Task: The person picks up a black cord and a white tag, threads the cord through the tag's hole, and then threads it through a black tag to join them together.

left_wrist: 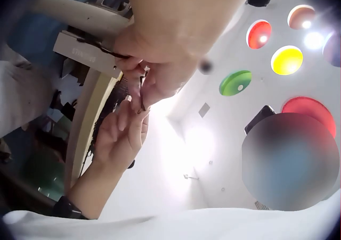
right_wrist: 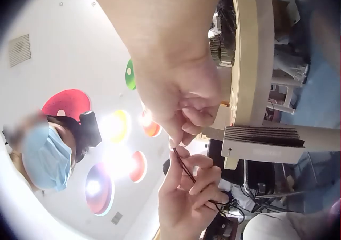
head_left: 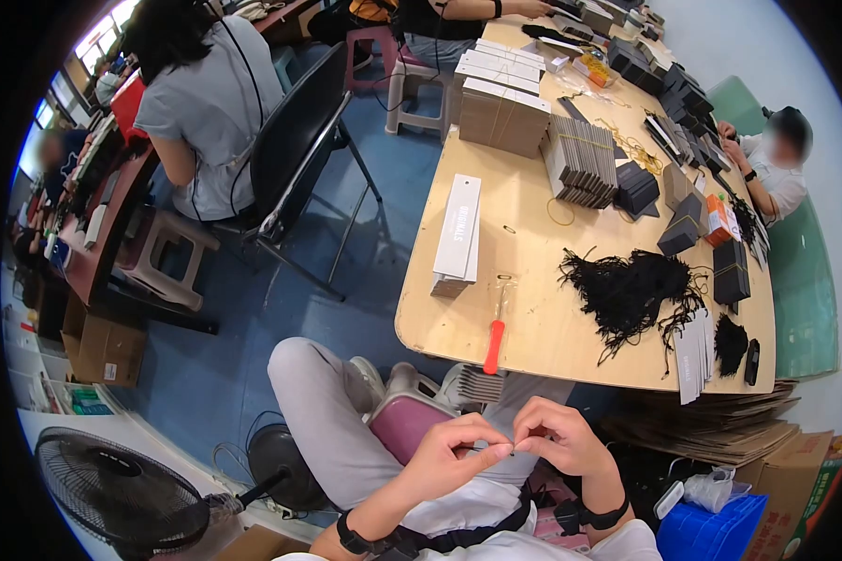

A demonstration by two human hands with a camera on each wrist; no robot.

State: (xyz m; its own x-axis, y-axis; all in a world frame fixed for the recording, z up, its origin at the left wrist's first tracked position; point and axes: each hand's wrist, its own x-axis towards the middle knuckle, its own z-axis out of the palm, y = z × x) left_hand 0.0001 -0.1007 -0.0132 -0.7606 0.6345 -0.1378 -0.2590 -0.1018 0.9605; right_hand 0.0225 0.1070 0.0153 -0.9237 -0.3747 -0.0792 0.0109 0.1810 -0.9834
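Above the lap, the fingertips of the left hand (head_left: 454,455) and right hand (head_left: 568,441) meet. A thin black cord (right_wrist: 184,168) runs through the left hand (right_wrist: 186,200), pinched between thumb and fingers, its loose loops hanging past the palm. At the other end the right hand (right_wrist: 178,93) pinches the cord's tip with thumb and forefinger, partly hidden by the fingers. Beyond the hands, a fanned stack of grey cards (head_left: 480,384) lies by the table's near edge. White tags printed ORIGINALS (head_left: 458,229) form a stack on the table.
On the wooden table (head_left: 524,327) lie a red-handled tool (head_left: 494,346), a heap of black cords (head_left: 631,290), fanned white tags (head_left: 694,357) and banded card stacks (head_left: 505,117). A fan (head_left: 122,486) stands at lower left, a blue bin (head_left: 716,528) at lower right. Other people sit nearby.
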